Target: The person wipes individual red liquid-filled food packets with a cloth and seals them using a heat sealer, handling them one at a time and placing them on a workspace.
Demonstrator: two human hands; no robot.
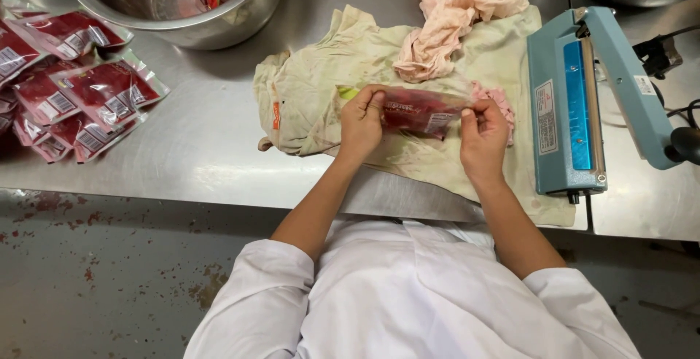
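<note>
Holding the clear pouch of red filling [417, 109] flat above the stained cloth [321, 89], I pinch its left end with my left hand [361, 120] and its right end with my right hand [481, 134], fingers closed on the film. To do this well, I judge I should keep the open edge taut and smooth, facing the blue heat sealer [572, 103] just to the right, with filling pushed away from the seam.

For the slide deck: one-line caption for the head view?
Both hands, left and right, hold a red-filled clear pouch over a stained cloth, beside a blue heat sealer.
</note>
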